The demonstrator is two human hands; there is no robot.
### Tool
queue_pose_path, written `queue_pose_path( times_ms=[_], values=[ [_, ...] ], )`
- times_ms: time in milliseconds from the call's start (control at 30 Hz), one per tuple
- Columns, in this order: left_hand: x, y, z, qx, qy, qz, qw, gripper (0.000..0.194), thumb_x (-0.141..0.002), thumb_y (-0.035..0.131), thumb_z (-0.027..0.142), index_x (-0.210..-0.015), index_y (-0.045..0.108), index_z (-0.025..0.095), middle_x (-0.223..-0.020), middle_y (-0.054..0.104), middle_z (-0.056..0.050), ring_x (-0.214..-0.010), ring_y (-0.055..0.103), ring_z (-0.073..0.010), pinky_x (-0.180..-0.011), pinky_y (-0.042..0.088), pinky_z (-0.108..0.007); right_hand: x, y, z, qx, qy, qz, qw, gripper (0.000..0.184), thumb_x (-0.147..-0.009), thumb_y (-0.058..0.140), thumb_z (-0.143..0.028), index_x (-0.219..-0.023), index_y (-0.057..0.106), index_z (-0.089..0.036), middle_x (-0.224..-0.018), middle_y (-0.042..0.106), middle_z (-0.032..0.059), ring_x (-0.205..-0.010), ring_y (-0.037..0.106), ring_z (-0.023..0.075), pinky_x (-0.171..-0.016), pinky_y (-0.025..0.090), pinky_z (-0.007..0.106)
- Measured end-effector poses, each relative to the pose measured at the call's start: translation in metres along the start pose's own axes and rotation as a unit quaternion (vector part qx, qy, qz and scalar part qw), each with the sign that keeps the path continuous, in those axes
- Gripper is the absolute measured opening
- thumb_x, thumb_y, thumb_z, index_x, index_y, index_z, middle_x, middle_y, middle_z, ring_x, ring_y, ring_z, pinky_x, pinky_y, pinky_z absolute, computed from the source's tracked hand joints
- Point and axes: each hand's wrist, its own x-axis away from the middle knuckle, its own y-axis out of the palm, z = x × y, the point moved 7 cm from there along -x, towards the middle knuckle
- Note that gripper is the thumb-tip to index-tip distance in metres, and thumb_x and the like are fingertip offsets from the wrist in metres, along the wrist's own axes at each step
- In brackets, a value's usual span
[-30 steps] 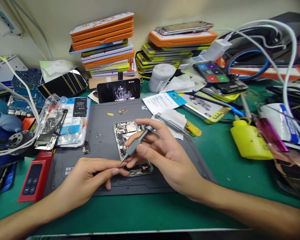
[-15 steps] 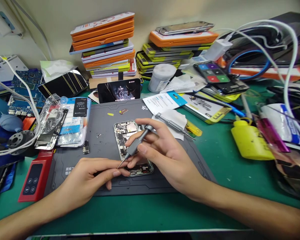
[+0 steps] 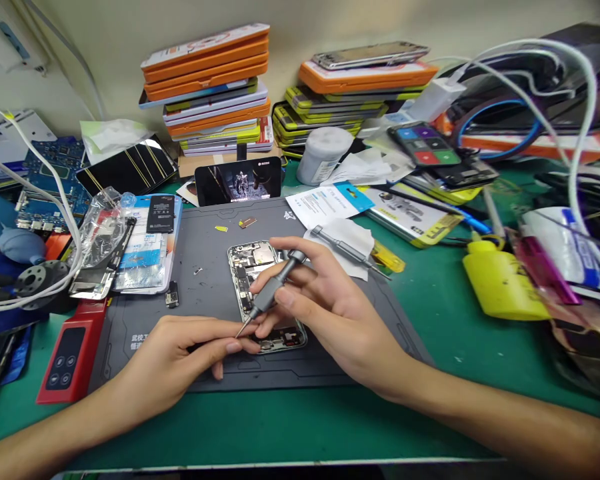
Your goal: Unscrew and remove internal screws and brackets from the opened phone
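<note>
My right hand [image 3: 337,313] grips a grey precision screwdriver [image 3: 266,298], held at a slant with its thin tip pointing down to the left. At that tip, the thumb and fingers of my left hand [image 3: 185,353] are pinched together; whatever lies between them is too small to make out. Below and behind my fingers lies an opened phone [image 3: 241,277], its inner parts exposed and its middle partly covered by my right hand. A small dark phone part [image 3: 172,294] and a tiny metal piece [image 3: 198,271] rest on the grey mat [image 3: 205,247] to the left.
A second screwdriver [image 3: 347,250] lies on white paper at the right. Behind the mat stands a phone with a lit screen [image 3: 240,181]. A red device [image 3: 67,357] sits at the left, a yellow bottle [image 3: 503,280] at the right. Stacked orange boxes [image 3: 205,67] line the wall.
</note>
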Motion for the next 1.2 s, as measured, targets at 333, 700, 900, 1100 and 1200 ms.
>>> queue_pose_path(
  times_ms=[333,700,900,1100,1200],
  values=[
    [0.0011,-0.0001,0.001,0.0,-0.001,-0.002,1.0,0.025,-0.109,0.064,0.034,-0.122,0.086,0.031,-0.111,0.086,-0.001,-0.063,0.066,-0.0068,-0.07,0.058,-0.017,-0.0004,0.0003,0.0004,0.002,0.007,0.0,1.0,0.041,-0.107,0.07,-0.033,-0.143,0.048,-0.035,-0.112,0.074,0.0008,-0.076,0.081,0.0149,-0.08,0.073,0.034],
    [-0.0002,0.001,0.0009,-0.003,0.001,-0.005,1.0,0.026,-0.109,0.064,0.033,-0.122,0.086,0.026,-0.111,0.086,-0.005,-0.064,0.067,-0.0094,-0.071,0.061,-0.021,0.0,-0.0012,0.0015,0.016,0.005,0.003,1.0,0.044,-0.107,0.07,-0.035,-0.145,0.047,-0.035,-0.112,0.074,0.002,-0.076,0.081,0.0163,-0.08,0.073,0.037],
    [-0.0001,0.0007,0.0021,0.0,0.002,-0.004,1.0,0.026,-0.108,0.065,0.031,-0.123,0.086,0.026,-0.112,0.086,-0.004,-0.064,0.066,-0.0091,-0.071,0.061,-0.02,-0.0002,-0.0003,0.0019,-0.005,0.006,0.001,1.0,0.043,-0.107,0.07,-0.032,-0.144,0.048,-0.034,-0.111,0.074,0.0011,-0.076,0.081,0.015,-0.08,0.072,0.033],
    [-0.0007,0.0006,0.0038,-0.005,0.006,-0.005,1.0,0.028,-0.108,0.063,0.031,-0.124,0.085,0.025,-0.111,0.087,-0.005,-0.063,0.066,-0.0101,-0.071,0.062,-0.022,-0.0003,-0.0014,0.0017,0.016,0.012,0.005,1.0,0.047,-0.106,0.07,-0.036,-0.146,0.046,-0.034,-0.112,0.075,0.0027,-0.076,0.081,0.017,-0.08,0.073,0.037],
    [-0.0006,0.0006,0.0032,-0.01,0.008,-0.005,1.0,0.029,-0.109,0.062,0.032,-0.125,0.085,0.024,-0.112,0.087,-0.006,-0.062,0.066,-0.0107,-0.071,0.063,-0.023,-0.0001,-0.0014,0.002,0.02,0.01,0.002,1.0,0.047,-0.106,0.07,-0.037,-0.147,0.045,-0.034,-0.112,0.075,0.0028,-0.076,0.081,0.0169,-0.08,0.073,0.037]
  ],
)
